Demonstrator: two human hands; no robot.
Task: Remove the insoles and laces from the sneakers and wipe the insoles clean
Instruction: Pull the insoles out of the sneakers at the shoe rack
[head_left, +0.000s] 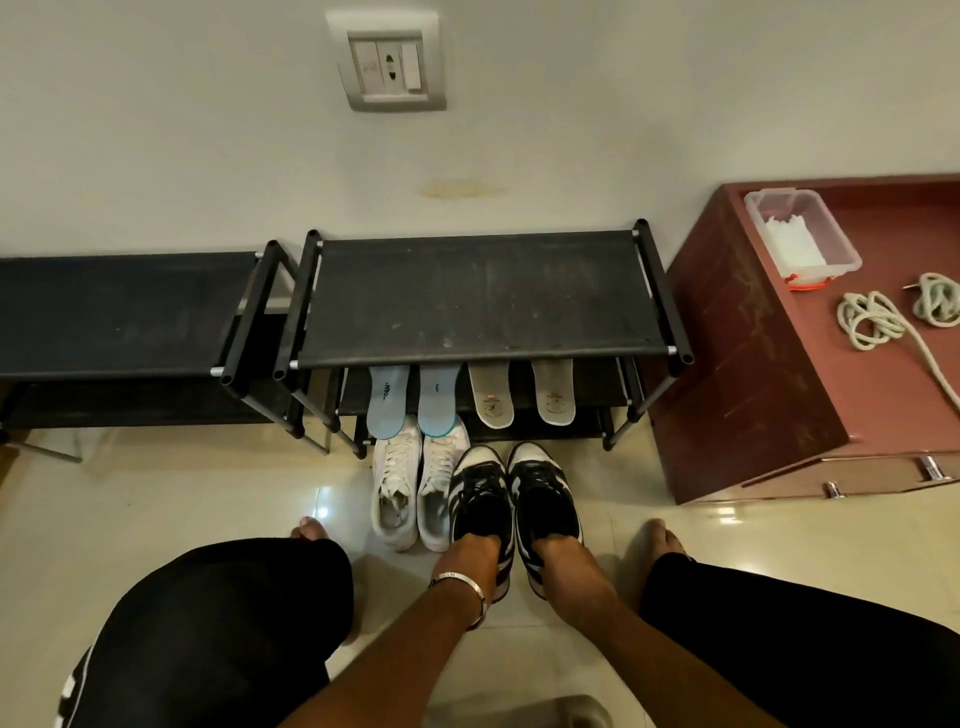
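Two black-and-white sneakers stand side by side on the floor in front of me. My left hand (470, 558) grips the heel opening of the left black sneaker (480, 493), fingers curled inside. My right hand (563, 564) grips the right black sneaker (540, 493) the same way. A pair of white sneakers (415, 493), laces still in, stands just to their left. Two blue-grey insoles (387, 400) and two beige insoles (491, 397) lean on the shoe rack's lower shelf. Two coiled white laces (872, 319) lie on the red cabinet.
A black shoe rack (483, 296) stands against the wall, a second one (119, 312) to its left. The red-brown cabinet (753, 364) at right carries a clear plastic box (800, 234) with white contents. My knees flank the shoes on the tiled floor.
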